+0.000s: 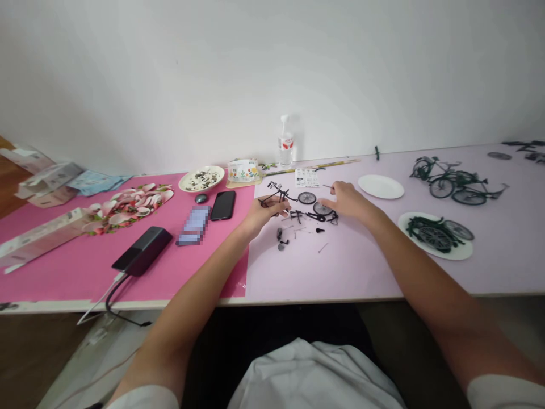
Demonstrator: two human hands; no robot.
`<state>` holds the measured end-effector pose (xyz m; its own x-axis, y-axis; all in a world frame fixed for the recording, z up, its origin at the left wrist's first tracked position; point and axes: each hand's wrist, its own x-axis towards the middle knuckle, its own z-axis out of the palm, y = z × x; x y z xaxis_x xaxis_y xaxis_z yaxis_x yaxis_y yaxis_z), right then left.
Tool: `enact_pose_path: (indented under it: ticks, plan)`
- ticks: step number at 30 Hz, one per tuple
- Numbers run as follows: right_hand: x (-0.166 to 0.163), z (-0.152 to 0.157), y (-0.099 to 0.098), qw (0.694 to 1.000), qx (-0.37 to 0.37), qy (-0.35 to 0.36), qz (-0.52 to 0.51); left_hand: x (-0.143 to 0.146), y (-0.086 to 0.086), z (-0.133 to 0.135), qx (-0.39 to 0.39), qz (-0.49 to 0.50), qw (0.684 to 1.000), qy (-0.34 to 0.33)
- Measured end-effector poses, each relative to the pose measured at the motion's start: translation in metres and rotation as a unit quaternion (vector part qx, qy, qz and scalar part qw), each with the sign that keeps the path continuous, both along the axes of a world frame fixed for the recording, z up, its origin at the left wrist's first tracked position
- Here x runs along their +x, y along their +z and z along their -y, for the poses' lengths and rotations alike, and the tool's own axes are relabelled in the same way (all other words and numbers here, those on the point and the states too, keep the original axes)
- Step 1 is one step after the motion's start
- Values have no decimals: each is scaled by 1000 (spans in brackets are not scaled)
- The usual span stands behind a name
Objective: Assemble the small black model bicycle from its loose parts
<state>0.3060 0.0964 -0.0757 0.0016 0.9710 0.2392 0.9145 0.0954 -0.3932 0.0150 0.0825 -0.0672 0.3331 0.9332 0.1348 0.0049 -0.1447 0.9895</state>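
Observation:
My left hand (261, 213) is closed round a small black model bicycle frame (279, 195), holding it just above the pale lilac table (349, 267). My right hand (347, 200) reaches over loose parts, fingers curled and pointing left toward a small wheel (322, 209); whether it grips anything is unclear. A second loose wheel (307, 197) lies behind. Small black pieces and pins (298, 230) are scattered in front of both hands. A printed sheet (307, 178) lies behind the parts.
Right: an empty white plate (380, 186), a plate of green bicycle parts (436, 234), assembled green model bicycles (455, 182). Left on the pink mat (63, 267): a phone (223, 205), a black power bank (142, 250) with cable, a dish (201, 178), boxes. A bottle (285, 142) stands by the wall.

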Motion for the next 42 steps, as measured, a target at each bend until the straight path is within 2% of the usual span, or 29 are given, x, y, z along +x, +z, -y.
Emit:
enact_pose_path:
  ticks: [3, 5, 9, 15, 19, 22, 28, 33, 39, 42]
  plan:
    - [1, 0, -5, 995, -96, 8, 33, 0, 1, 1, 1, 1, 1000, -3]
    - [0, 1, -6, 993, -115, 14, 36, 1, 2, 1, 1, -1, 1000, -4]
    - [-1, 1, -5, 997, -71, 39, 15, 0, 1, 1, 0, 1, 1000, -3]
    - [-11, 8, 6, 993, -29, 93, -71, 0, -1, 0, -4, 12, 1000, 4]
    - [-25, 16, 14, 989, 33, 90, -115, 0, 0, 0, -5, 15, 1000, 9]
    - [-34, 21, 16, 972, 62, 95, -206, 0, 0, -1, 0, 17, 1000, 15]
    - [-46, 25, 9, 931, 61, 91, -349, -1, -1, -3, -6, 19, 999, 34]
    - [-55, 25, 1, 898, 61, 148, -411, -1, -2, -3, -2, 30, 998, 50]
    - [-60, 22, -5, 894, 133, 158, -397, -1, -2, -3, 4, 34, 998, 56]
    - [-62, 19, -9, 872, 152, 161, -437, 0, -1, -1, 2, 33, 998, 52]
